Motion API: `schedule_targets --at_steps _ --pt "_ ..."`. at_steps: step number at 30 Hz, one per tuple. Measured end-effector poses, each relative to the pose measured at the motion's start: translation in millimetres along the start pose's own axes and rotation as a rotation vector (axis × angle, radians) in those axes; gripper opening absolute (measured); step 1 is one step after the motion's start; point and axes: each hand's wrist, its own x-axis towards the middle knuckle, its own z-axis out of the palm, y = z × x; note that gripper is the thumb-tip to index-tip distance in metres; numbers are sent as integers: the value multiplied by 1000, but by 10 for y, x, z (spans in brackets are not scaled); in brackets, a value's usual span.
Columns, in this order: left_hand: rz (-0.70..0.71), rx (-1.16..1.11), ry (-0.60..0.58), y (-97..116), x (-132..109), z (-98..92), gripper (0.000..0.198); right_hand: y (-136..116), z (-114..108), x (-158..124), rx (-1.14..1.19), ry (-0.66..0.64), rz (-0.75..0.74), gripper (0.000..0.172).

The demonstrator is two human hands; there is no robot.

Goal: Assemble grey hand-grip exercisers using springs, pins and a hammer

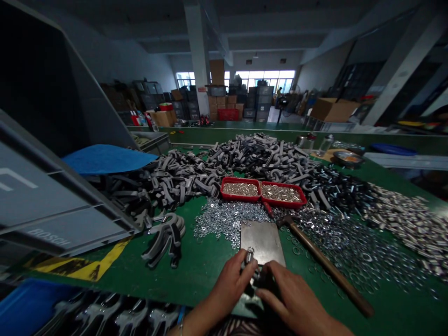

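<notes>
Near the front of the green table [196, 280], my left hand [227, 282] is closed around a small metal part [249, 255] that looks like a bolt or spring with ridged coils. Its top sticks up between thumb and forefinger. My right hand [294, 294] curls in from the other side, thumb and fingers bent around something dark that I cannot make out. Both hands are over the near edge of a flat steel plate [261, 238]. A hammer [325, 261] with a wooden handle lies right of the plate.
Two red trays [241, 198] of small metal pins stand behind loose nuts [220, 219]. Rings [367, 256] and metal sleeves [413, 219] spread rightward. Grey handle-like parts [259, 154] are heaped behind. Several lie near a grey crate [70, 224] at left.
</notes>
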Motion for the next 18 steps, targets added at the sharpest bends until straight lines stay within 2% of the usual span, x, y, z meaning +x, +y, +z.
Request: schedule_targets --at_steps 1,2,5,6,7,9,11,13,15,16,18 --pt "-24 -60 36 0 16 29 27 -2 -20 7 -31 62 -16 44" --pt "-19 -107 65 3 29 55 27 -2 -31 16 6 52 13 46" --pt "161 -54 82 23 64 110 22 8 -41 42 296 -196 192 63" --pt "221 -4 76 27 78 125 19 18 -49 48 317 -204 198 62" --pt "245 31 74 29 96 143 19 30 -61 52 279 -147 165 57" --pt "170 30 107 25 137 190 20 63 -87 52 172 28 92 45" --pt "71 3 183 15 172 238 23 101 -101 48 223 54 136 45" --pt "129 41 197 -5 192 262 22 135 -104 42 401 -130 260 52" --pt "284 122 132 -39 197 263 19 152 -115 41 483 -301 318 62" --pt "333 154 97 -61 196 263 18 153 -126 43 441 -293 291 62" --pt "331 191 99 -109 188 274 19 140 -147 46 271 -115 173 53"
